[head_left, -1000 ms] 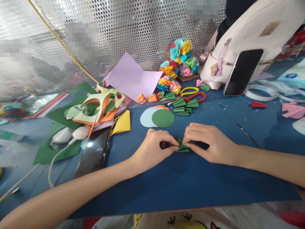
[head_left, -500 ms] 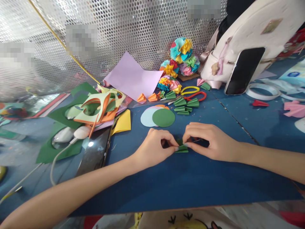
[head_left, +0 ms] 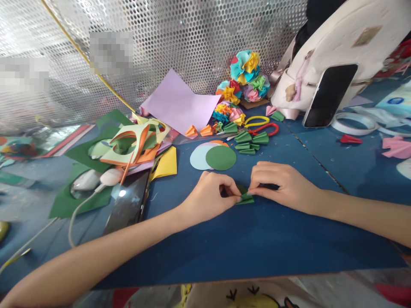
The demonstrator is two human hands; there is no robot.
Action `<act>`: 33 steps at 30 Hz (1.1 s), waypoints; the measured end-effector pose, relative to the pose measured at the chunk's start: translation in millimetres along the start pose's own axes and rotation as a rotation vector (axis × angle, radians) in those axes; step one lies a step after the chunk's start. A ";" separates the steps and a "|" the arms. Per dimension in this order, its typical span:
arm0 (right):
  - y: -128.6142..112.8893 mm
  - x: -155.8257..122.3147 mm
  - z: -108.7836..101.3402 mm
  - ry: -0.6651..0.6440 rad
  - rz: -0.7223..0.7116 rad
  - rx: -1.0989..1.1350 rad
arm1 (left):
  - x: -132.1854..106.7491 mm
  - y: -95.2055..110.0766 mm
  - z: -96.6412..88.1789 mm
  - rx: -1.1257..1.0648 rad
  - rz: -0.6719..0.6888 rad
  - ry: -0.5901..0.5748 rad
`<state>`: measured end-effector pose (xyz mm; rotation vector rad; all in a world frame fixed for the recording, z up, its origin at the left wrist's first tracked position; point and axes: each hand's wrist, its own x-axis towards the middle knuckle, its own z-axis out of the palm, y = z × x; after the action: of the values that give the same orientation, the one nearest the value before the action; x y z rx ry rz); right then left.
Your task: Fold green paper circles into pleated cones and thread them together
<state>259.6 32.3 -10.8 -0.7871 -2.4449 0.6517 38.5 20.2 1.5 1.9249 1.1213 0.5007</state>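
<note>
A small folded green paper piece (head_left: 245, 197) lies on the blue table (head_left: 244, 244) between my two hands. My left hand (head_left: 210, 196) pinches its left end with thumb and forefinger. My right hand (head_left: 282, 185) pinches its right end, fingers curled. Just beyond my hands lies a green paper circle (head_left: 221, 158) on top of a pale blue circle (head_left: 196, 159). Several folded green paper pieces (head_left: 248, 142) are piled behind the circles.
Paper offcuts (head_left: 131, 143) and a yellow sheet (head_left: 165, 164) lie at left by a dark phone (head_left: 126, 205). Scissors (head_left: 261, 126), colourful paper flower balls (head_left: 245, 72), a lilac sheet (head_left: 178, 105), a white bag (head_left: 324, 47) with a propped phone (head_left: 329, 96) and a tape roll (head_left: 353, 123) stand behind.
My right hand has shifted slightly left and closer to my left hand, pressing the green fold tighter. The left hand has barely moved.
</note>
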 end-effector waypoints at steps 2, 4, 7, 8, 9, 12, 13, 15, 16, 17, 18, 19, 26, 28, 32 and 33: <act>-1.7 -0.1 0.4 -0.017 0.023 -0.014 | -0.1 -0.5 0.1 0.000 0.009 0.001; -3.7 -0.4 1.0 -0.037 0.038 -0.020 | -0.6 -0.6 0.0 0.001 0.019 0.005; -4.7 -1.2 2.8 -0.042 0.062 -0.023 | -2.0 0.6 -0.4 0.050 0.048 0.005; -4.2 -1.3 3.6 -0.039 0.073 -0.025 | -2.7 1.4 -0.7 0.089 0.058 0.010; -3.3 -1.3 4.5 -0.035 0.085 -0.028 | -3.3 2.3 -1.2 0.139 0.070 0.021; 0.2 -0.7 6.9 -0.028 0.106 -0.049 | -6.2 5.9 -4.0 0.332 0.135 0.061; 1.2 -0.4 7.4 -0.024 0.104 -0.058 | -7.7 7.2 -5.6 0.399 0.169 0.064; 2.5 0.1 8.0 -0.013 0.091 -0.068 | -11.9 10.0 -9.4 0.527 0.236 0.041; 2.8 0.3 8.1 -0.007 0.084 -0.068 | -14.6 11.4 -11.4 0.578 0.258 0.016; 2.9 0.5 8.0 -0.001 0.080 -0.064 | -17.6 12.7 -13.2 0.624 0.272 -0.017; 2.9 0.7 7.9 0.004 0.080 -0.059 | -20.9 14.0 -14.7 0.663 0.287 -0.046; 2.9 0.8 7.6 0.008 0.085 -0.054 | -24.2 15.1 -15.7 0.701 0.295 -0.069; 2.5 2.2 7.0 0.020 0.095 -0.040 | -39.3 13.4 -8.7 0.822 0.349 -0.091; 3.5 2.8 7.9 0.023 0.095 -0.050 | -39.1 10.5 -6.2 0.822 0.356 -0.073; 5.2 3.8 9.2 0.035 0.113 -0.098 | -35.0 5.1 -3.7 0.821 0.382 -0.043; 4.8 3.5 9.0 0.039 0.106 -0.107 | -34.0 4.0 -3.4 0.817 0.387 -0.038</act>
<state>253.8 35.4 -19.4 -0.9679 -2.4321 0.5424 20.6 -8.2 8.9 2.8783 1.0069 0.2045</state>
